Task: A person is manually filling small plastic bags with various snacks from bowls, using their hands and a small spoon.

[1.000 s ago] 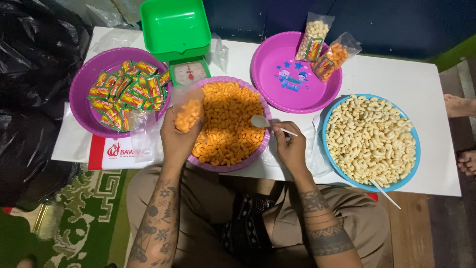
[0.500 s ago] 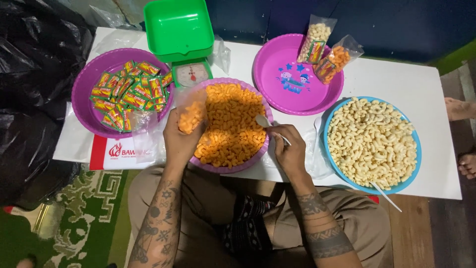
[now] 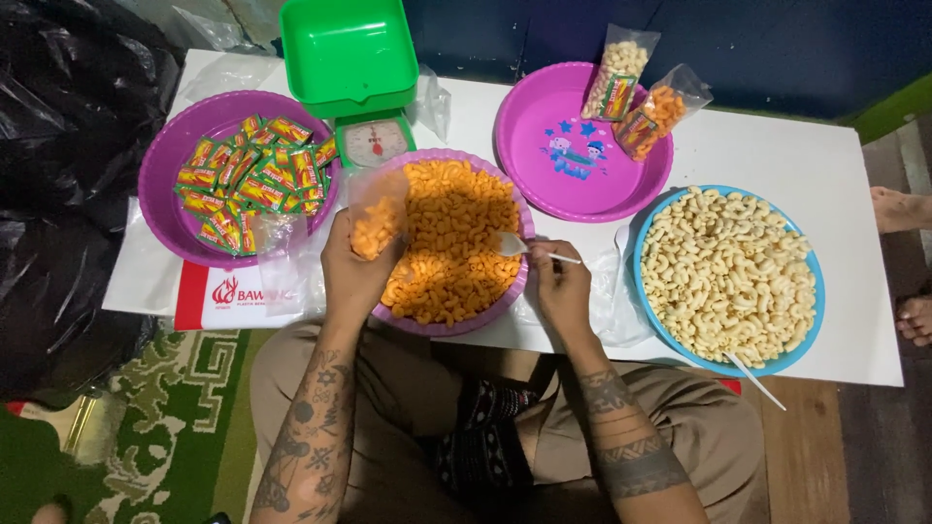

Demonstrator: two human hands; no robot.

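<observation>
at the far left a heap of black plastic bags (image 3: 68,184) lies beside the white table (image 3: 777,155). next comes a purple basin of green-and-red sachets (image 3: 248,180), and behind it a green kitchen scale (image 3: 351,73) with its dial facing the person. the left hand (image 3: 351,277) is raised over the near left edge of the purple basin of orange macaroni snacks (image 3: 451,243); its fingers are curled shut around the lower part of a small clear plastic bag (image 3: 377,215), which stands upright with its mouth open and is partly filled with the orange snacks. to the right, the right hand (image 3: 563,291) rests at the basin's right rim, thumb and fingertips pinched closed on the thin handle of a white plastic spoon (image 3: 529,249); the spoon's bowl lies just over the rim, touching the orange snacks. behind it sits a pink basin (image 3: 544,184) with a cartoon print, holding two filled clear bags (image 3: 636,97) against its far rim, one pale, one orange. rightmost is a blue basin of pale macaroni snacks (image 3: 726,277), a second white spoon (image 3: 755,378) sticking out over its near edge. bare feet (image 3: 903,262) of another person show at the right border.
</observation>
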